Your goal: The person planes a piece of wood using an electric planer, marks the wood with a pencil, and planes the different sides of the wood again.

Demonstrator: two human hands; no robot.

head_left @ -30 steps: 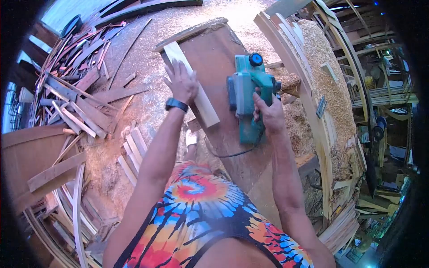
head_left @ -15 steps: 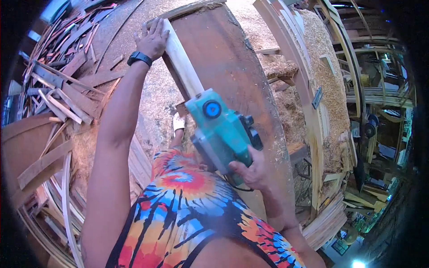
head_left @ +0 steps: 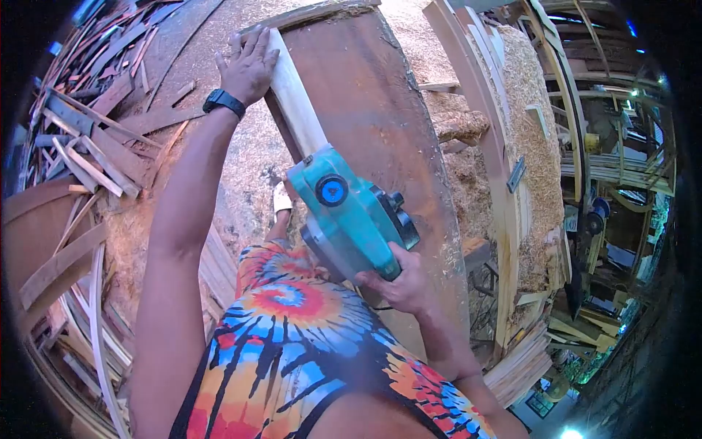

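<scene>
Here's the pale wood strip (head_left: pixel 298 95), lying on the bench (head_left: pixel 373 95) just under and to the right of the left hand (head_left: pixel 247 72), its long axis running from that hand back toward the body and drifting rightward. The left hand is clearly the nearer one: fingers fanned, laid at the strip's far end, though whether they pinch it or merely press, I can't tell. Now the teal power planer (head_left: pixel 349 208), ahead and left of the right hand (head_left: pixel 402 284), which is wrapped around its rear grip! The planer's nose covers the strip's near stretch, hiding where it ends, so the whole tool sits between right hand and wood. Beyond the left fingertips, a crosspiece (head_left: pixel 322 13) spans the bench's far edge; well off to the right hand's right, a long plank (head_left: pixel 504 197) stands beside heaped shavings (head_left: pixel 537 183).
</scene>
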